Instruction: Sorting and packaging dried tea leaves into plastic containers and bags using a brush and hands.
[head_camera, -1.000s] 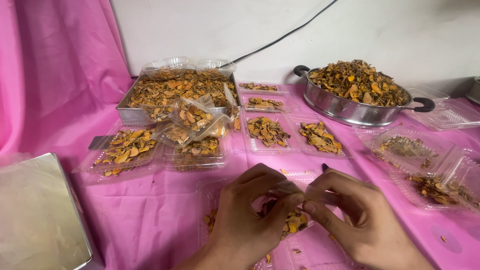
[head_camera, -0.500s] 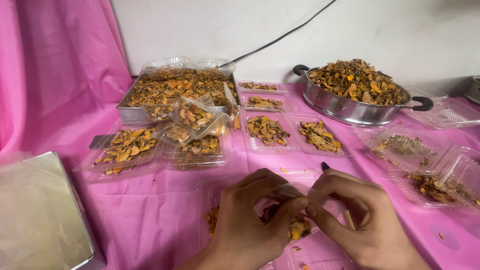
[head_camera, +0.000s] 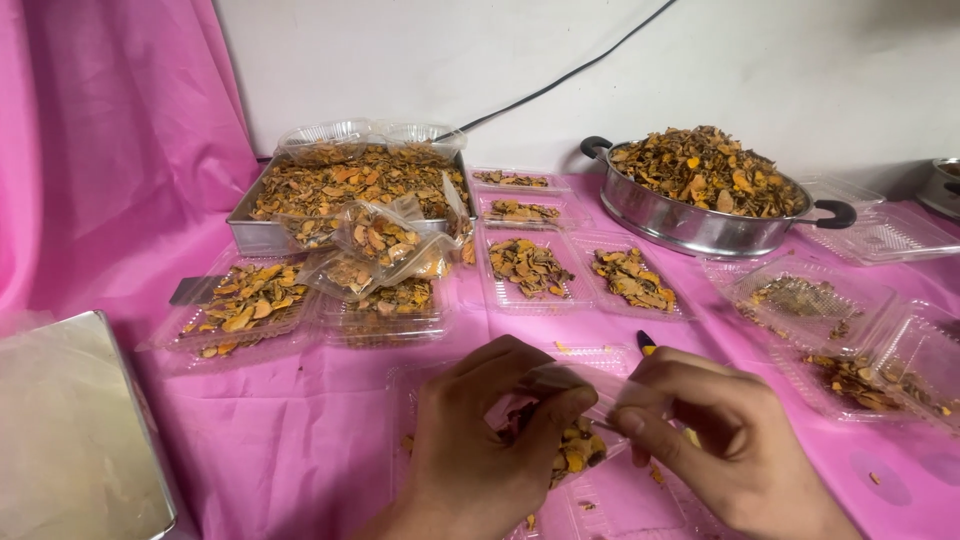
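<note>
My left hand (head_camera: 480, 440) and my right hand (head_camera: 710, 440) meet at the bottom centre, both pinching a small clear plastic bag (head_camera: 580, 385) between thumbs and fingers. Orange and brown dried slices (head_camera: 570, 450) show inside the bag, under my fingers. The bag hangs over an open clear plastic container (head_camera: 600, 500) lying on the pink cloth (head_camera: 330, 420). Much of the bag and container is hidden by my hands.
A steel tray (head_camera: 250, 235) of dried slices stands at the back left with filled bags (head_camera: 385, 240) in front. A steel pan (head_camera: 690, 215) heaped with slices stands back right. Several clear containers (head_camera: 530, 265) hold portions. A metal box (head_camera: 70, 430) sits at the left edge.
Both hands have sunk a little lower and the right hand has pulled the bag's edge slightly to the right. The view has tilted slightly.
</note>
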